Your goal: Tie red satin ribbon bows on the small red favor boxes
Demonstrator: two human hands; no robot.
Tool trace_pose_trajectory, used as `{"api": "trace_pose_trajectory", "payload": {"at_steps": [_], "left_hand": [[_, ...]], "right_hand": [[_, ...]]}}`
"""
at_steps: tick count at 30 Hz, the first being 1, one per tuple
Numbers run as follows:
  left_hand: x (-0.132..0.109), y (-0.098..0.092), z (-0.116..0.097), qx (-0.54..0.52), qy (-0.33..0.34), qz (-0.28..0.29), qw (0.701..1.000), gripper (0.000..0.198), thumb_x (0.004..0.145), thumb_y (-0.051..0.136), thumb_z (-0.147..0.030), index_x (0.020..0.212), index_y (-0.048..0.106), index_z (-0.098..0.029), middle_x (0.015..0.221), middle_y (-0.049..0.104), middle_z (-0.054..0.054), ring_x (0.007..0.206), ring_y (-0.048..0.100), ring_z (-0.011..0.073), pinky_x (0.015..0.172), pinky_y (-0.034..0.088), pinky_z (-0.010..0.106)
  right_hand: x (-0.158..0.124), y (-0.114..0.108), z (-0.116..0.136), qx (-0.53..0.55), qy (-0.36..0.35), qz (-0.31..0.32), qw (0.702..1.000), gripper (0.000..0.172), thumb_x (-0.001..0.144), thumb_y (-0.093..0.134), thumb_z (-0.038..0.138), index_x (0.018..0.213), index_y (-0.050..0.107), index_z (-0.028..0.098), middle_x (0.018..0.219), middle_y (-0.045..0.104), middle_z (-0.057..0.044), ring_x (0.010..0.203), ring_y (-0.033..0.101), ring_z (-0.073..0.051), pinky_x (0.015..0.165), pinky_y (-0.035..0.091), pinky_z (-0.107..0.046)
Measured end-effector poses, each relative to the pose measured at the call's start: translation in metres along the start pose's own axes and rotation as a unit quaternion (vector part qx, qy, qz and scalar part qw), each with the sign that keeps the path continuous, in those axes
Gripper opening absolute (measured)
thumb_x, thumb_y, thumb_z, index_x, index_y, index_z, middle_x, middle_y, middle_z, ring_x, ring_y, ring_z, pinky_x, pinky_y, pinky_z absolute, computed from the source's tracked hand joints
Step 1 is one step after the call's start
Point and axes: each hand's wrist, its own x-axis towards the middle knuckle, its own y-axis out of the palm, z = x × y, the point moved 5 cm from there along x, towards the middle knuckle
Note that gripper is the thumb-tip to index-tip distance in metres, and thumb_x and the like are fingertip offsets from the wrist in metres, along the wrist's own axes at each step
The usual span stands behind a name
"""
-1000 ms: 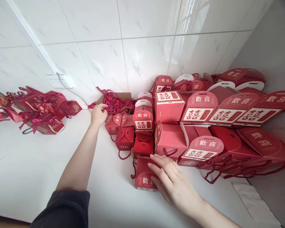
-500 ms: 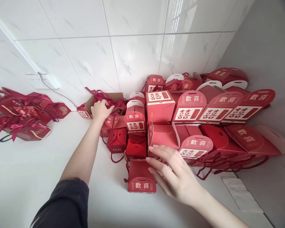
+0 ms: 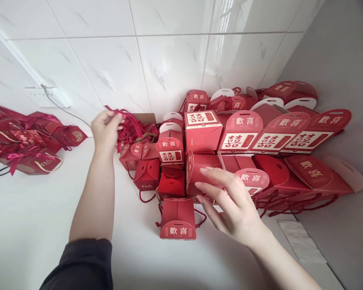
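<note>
My left hand is raised beside an open cardboard box full of dark red ribbons. Its fingers are pinched on one ribbon, lifted out of the heap. My right hand hovers with its fingers spread above the floor, holding nothing. It hangs just right of a small red gift box with a white label, which stands alone in front of the pile. Behind that hand lies a larger red box on its side.
Several red gift boxes are stacked along the tiled wall, some with rope handles. Another heap of ribboned red boxes lies at the left. A wall socket with a white cable sits low on the wall. Folded white paper lies at the right.
My left hand has come up and left out of the ribbon box with a ribbon. My right hand has lifted off the small gift box and moved right.
</note>
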Motion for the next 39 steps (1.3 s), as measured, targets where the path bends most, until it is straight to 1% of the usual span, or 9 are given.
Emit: {"api": "trace_pose_trajectory", "payload": {"at_steps": [4, 9, 14, 16, 18, 24, 30, 35, 39], "left_hand": [[-0.034, -0.037, -0.061, -0.177, 0.027, -0.064, 0.982, 0.009, 0.086, 0.059, -0.033, 0.085, 0.057, -0.024, 0.087, 0.07, -0.007, 0.091, 0.069, 0.0147, 0.072, 0.049, 0.031], [-0.093, -0.029, -0.114, -0.307, -0.043, 0.128, 0.942, 0.013, 0.081, 0.063, -0.034, 0.074, 0.063, -0.023, 0.066, 0.065, 0.001, 0.067, 0.065, 0.0203, 0.058, 0.049, 0.035], [-0.143, 0.005, -0.12, -0.375, -0.138, 0.336, 0.853, 0.019, 0.079, 0.067, -0.035, 0.073, 0.058, -0.02, 0.06, 0.063, 0.001, 0.049, 0.054, 0.0146, 0.046, 0.04, 0.027], [-0.154, 0.013, -0.118, -0.398, -0.157, 0.369, 0.825, 0.016, 0.081, 0.066, -0.03, 0.077, 0.056, -0.018, 0.063, 0.065, 0.001, 0.05, 0.054, 0.0132, 0.047, 0.04, 0.024], [-0.16, 0.019, -0.115, -0.403, -0.169, 0.386, 0.813, 0.013, 0.082, 0.065, -0.025, 0.08, 0.054, -0.017, 0.067, 0.066, 0.002, 0.053, 0.056, 0.0127, 0.051, 0.041, 0.024], [-0.17, 0.035, -0.11, -0.426, -0.212, 0.424, 0.771, 0.013, 0.088, 0.055, -0.029, 0.096, 0.053, -0.019, 0.07, 0.067, 0.003, 0.059, 0.064, 0.0169, 0.055, 0.046, 0.026], [-0.177, 0.04, -0.103, -0.348, -0.252, 0.449, 0.783, 0.034, 0.084, 0.068, -0.044, 0.105, 0.058, -0.02, 0.068, 0.05, -0.004, 0.045, 0.03, 0.0029, 0.041, 0.017, 0.017], [-0.176, 0.037, -0.104, -0.249, -0.223, 0.486, 0.808, 0.017, 0.085, 0.068, -0.033, 0.094, 0.062, -0.02, 0.075, 0.057, 0.0, 0.061, 0.046, 0.0085, 0.054, 0.035, 0.02], [-0.178, 0.036, -0.106, -0.177, -0.176, 0.507, 0.825, 0.015, 0.087, 0.067, -0.034, 0.093, 0.064, -0.021, 0.083, 0.062, 0.001, 0.072, 0.054, 0.0119, 0.065, 0.043, 0.022]], "right_hand": [[0.0, 0.002, -0.001, 0.035, 0.019, 0.019, 0.999, 0.035, 0.089, 0.061, 0.012, 0.123, 0.057, 0.02, 0.128, 0.061, -0.015, 0.119, 0.059, -0.03, 0.095, 0.052, -0.047], [0.009, 0.005, -0.001, 0.179, 0.123, 0.045, 0.975, 0.025, 0.094, 0.056, 0.017, 0.118, 0.06, 0.021, 0.128, 0.06, -0.013, 0.119, 0.059, -0.027, 0.097, 0.053, -0.043], [0.014, 0.019, -0.002, 0.437, 0.265, 0.06, 0.858, 0.026, 0.101, 0.05, 0.035, 0.123, 0.057, 0.024, 0.13, 0.062, -0.01, 0.118, 0.062, -0.022, 0.1, 0.054, -0.039], [0.014, 0.027, 0.001, 0.524, 0.277, 0.079, 0.801, 0.031, 0.098, 0.056, 0.039, 0.124, 0.055, 0.023, 0.123, 0.066, -0.01, 0.114, 0.065, -0.021, 0.097, 0.055, -0.038], [0.012, 0.031, 0.0, 0.548, 0.289, 0.081, 0.781, 0.029, 0.093, 0.065, 0.034, 0.117, 0.058, 0.021, 0.108, 0.071, -0.007, 0.1, 0.069, -0.018, 0.09, 0.057, -0.034], [0.005, 0.027, -0.013, 0.493, 0.322, 0.054, 0.807, 0.007, 0.089, 0.069, 0.024, 0.092, 0.065, 0.018, 0.084, 0.069, -0.002, 0.075, 0.065, -0.012, 0.07, 0.055, -0.025], [0.002, 0.025, -0.022, 0.496, 0.368, 0.047, 0.785, 0.015, 0.096, 0.06, 0.032, 0.091, 0.065, 0.018, 0.084, 0.07, -0.003, 0.068, 0.064, -0.012, 0.062, 0.055, -0.024], [0.005, 0.022, -0.032, 0.5, 0.352, -0.038, 0.79, 0.023, 0.101, 0.048, 0.032, 0.094, 0.066, 0.019, 0.083, 0.07, -0.004, 0.064, 0.062, -0.013, 0.061, 0.054, -0.027], [0.0, 0.012, -0.041, 0.404, 0.362, -0.134, 0.829, 0.015, 0.099, 0.051, 0.03, 0.099, 0.064, 0.022, 0.072, 0.061, 0.001, 0.059, 0.053, -0.012, 0.056, 0.045, -0.025]]}}
